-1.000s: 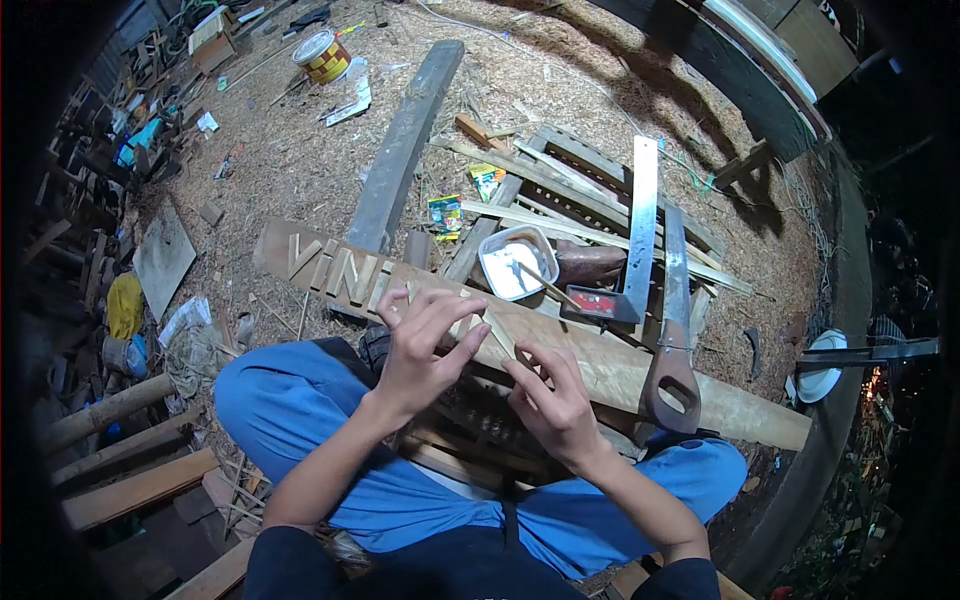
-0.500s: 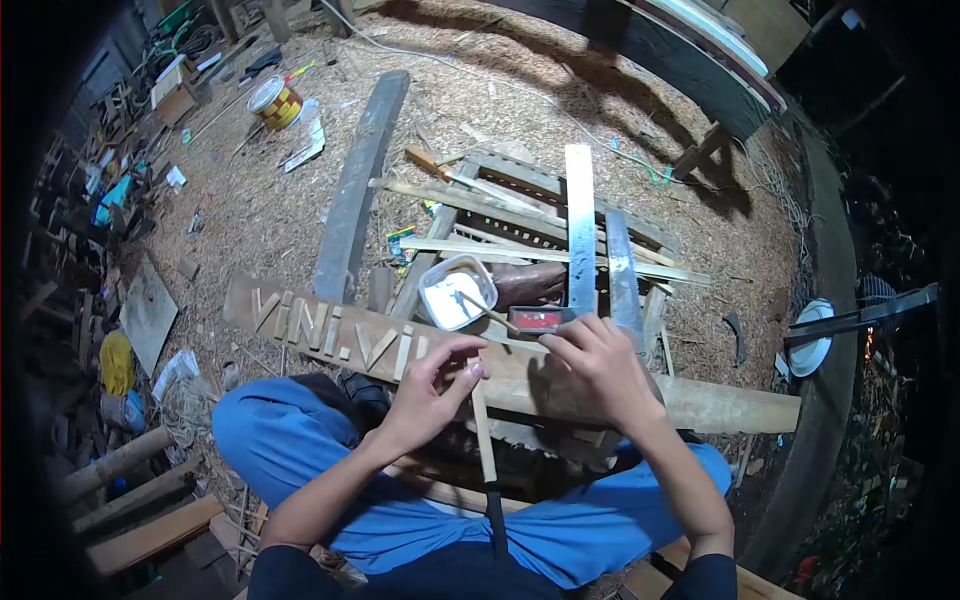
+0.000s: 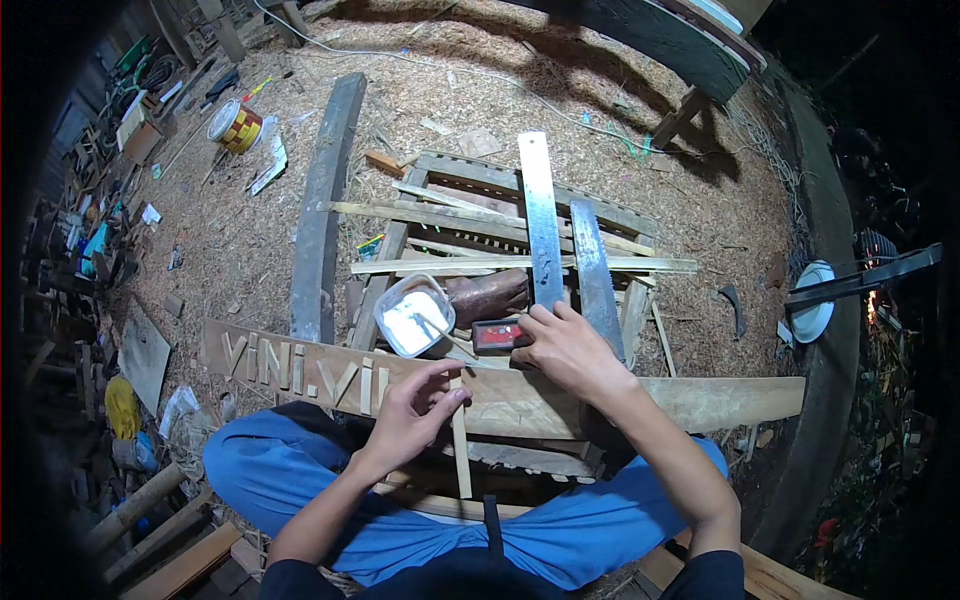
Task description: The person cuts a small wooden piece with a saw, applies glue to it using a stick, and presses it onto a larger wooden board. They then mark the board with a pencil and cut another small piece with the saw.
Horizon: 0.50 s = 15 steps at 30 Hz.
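Between thumb and fingers of my left hand (image 3: 415,415) is a thin wooden strip (image 3: 461,450), hanging down over my lap. My right hand (image 3: 570,345) reaches to the handle end of the metal square (image 3: 541,215), beside a small dark box with a red inside (image 3: 497,336); what its fingers hold is hidden. A long board (image 3: 690,397) lies across in front of me, with small wooden pieces forming letters (image 3: 290,368) on its left part. A square plastic tub of white paste (image 3: 412,317) with a stick in it stands behind the board.
A saw blade (image 3: 597,275) lies right of the square. Beneath are a slatted wooden frame (image 3: 640,215) and loose strips. A grey plank (image 3: 325,210) lies to the left, a yellow-red can (image 3: 236,129) farther back. At the right is a white dish (image 3: 813,305).
My right hand has moved from near the strip out to the square and the small box. My left hand now holds the strip hanging downward. The view has shifted.
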Available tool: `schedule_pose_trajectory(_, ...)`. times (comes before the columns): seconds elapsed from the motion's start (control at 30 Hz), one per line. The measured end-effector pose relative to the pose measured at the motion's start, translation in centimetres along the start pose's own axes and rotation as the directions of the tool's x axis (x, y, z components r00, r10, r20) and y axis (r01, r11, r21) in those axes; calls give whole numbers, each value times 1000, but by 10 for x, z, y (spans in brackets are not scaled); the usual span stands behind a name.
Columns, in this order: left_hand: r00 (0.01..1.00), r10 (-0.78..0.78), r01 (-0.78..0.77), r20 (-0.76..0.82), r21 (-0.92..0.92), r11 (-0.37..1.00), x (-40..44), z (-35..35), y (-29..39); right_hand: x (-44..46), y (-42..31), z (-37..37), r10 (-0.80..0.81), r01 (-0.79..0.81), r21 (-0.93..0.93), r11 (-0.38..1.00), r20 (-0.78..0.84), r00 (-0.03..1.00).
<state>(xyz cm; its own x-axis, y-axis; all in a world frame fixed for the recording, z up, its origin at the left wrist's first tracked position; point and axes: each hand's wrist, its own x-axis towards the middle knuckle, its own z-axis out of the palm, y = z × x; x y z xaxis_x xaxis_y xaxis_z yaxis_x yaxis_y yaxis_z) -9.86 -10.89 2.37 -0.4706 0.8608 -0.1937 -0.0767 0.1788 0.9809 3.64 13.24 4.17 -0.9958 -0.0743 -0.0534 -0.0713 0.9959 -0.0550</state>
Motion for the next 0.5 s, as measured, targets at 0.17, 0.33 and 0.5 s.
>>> schedule_pose_trajectory(0.17,1000,-5,5,4,6,1000,4,5,6,8,5,3,-43,44,-34,998,18,999)
schedule_pose_trajectory(0.33,999,-29,29,15,7,1000,3,5,8,11,4,1,-73,74,-75,994,17,997)
schedule_pose_trajectory(0.5,999,-36,37,17,-87,996,1,3,5,6,6,3,-77,75,-61,995,-37,996)
